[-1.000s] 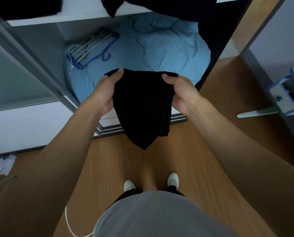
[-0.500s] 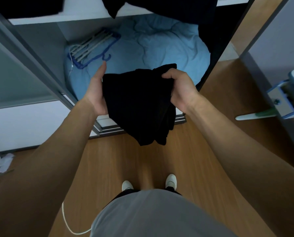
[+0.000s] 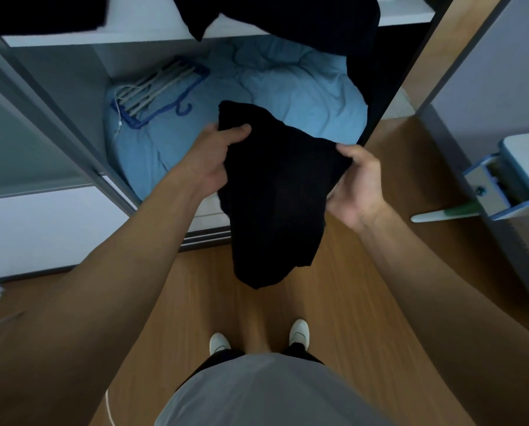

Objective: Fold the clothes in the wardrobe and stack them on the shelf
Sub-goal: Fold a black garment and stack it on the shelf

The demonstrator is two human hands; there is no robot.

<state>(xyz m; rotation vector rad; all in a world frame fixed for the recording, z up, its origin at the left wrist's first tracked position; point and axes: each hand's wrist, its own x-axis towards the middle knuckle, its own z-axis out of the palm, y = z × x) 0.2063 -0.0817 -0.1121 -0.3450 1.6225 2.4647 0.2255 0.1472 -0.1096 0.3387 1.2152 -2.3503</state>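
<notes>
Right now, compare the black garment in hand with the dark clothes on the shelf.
The black garment is gripped by the left hand and right hand; the dark clothes lie on the white shelf. The black garment hangs free; the dark clothes drape over the shelf edge. Both look black.

I stand on a brown wood floor point(image 3: 426, 186); the open wardrobe point(image 3: 66, 75) ahead looks dim, a grey wall point(image 3: 502, 72) on my right.

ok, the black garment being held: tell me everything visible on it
The black garment is plain, soft, matte cloth; no print or seams discernible. Bunched in layers, it hangs in front of the open wardrobe, tapering to a loose lower corner above the wooden floor. The left hand grips its upper left edge, the right hand its right edge.
</notes>
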